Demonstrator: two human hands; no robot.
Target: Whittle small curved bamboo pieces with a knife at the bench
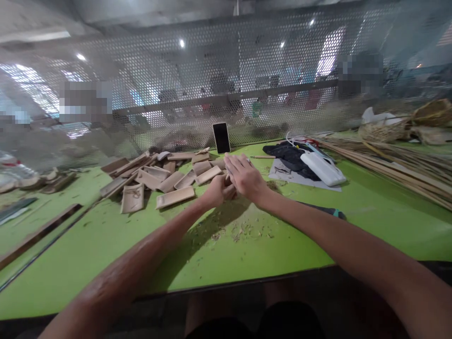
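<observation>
Above the green table my two hands meet, a little right of the loose pieces. My left hand [218, 192] is closed around what looks like a small bamboo piece [227, 180], of which only a brown edge shows. My right hand [246, 178] lies over it, fingers together and bent downward; whatever is under its palm is hidden. Shavings [242, 231] are scattered on the tabletop below both hands. To the left is a heap of curved, split bamboo pieces [175, 197], some lying hollow side up.
A phone [221, 138] stands upright behind my hands. On the right are a dark cloth [287, 157], a white power bank-like block [323, 168] and long bamboo strips [391, 169]. A dark-handled tool [321, 208] lies by my right forearm. Perforated metal screening [197, 108] closes off the back.
</observation>
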